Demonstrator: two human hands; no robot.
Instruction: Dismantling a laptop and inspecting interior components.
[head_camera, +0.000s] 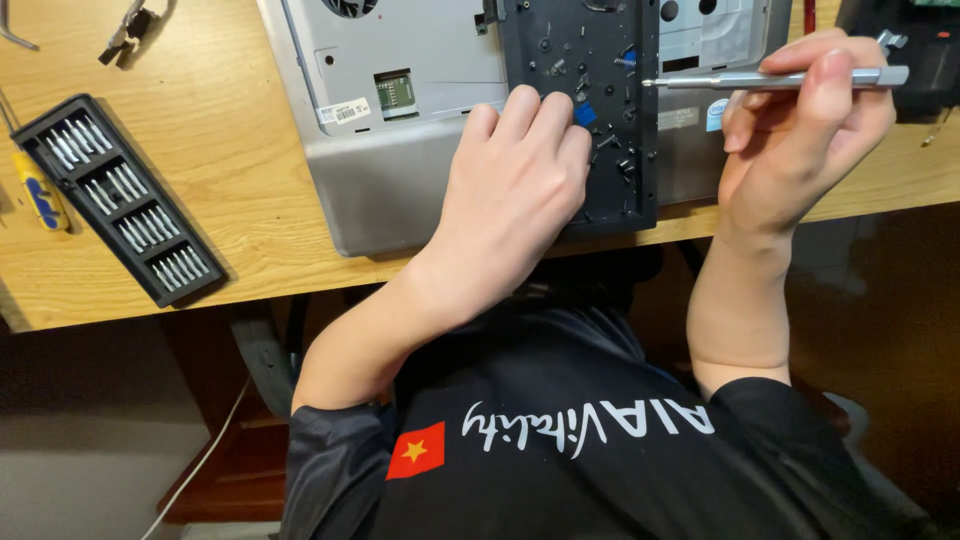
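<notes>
A silver laptop base (400, 150) lies bottom-up on the wooden desk (230, 130). A black panel (600, 40) dotted with small screws rests on it. My left hand (510, 190) lies palm down on the panel's near part, fingertips beside a small blue piece (586, 114), holding nothing that I can see. My right hand (800, 130) grips a slim silver screwdriver (770, 78) held level. Its tip points left and hovers over the panel's right edge.
A black tray of several screwdriver bits (120, 200) sits open on the desk at left, with a yellow and blue tool handle (35, 190) beside it. Small pliers (130, 25) lie at the far left. A dark device (900, 40) stands at the far right.
</notes>
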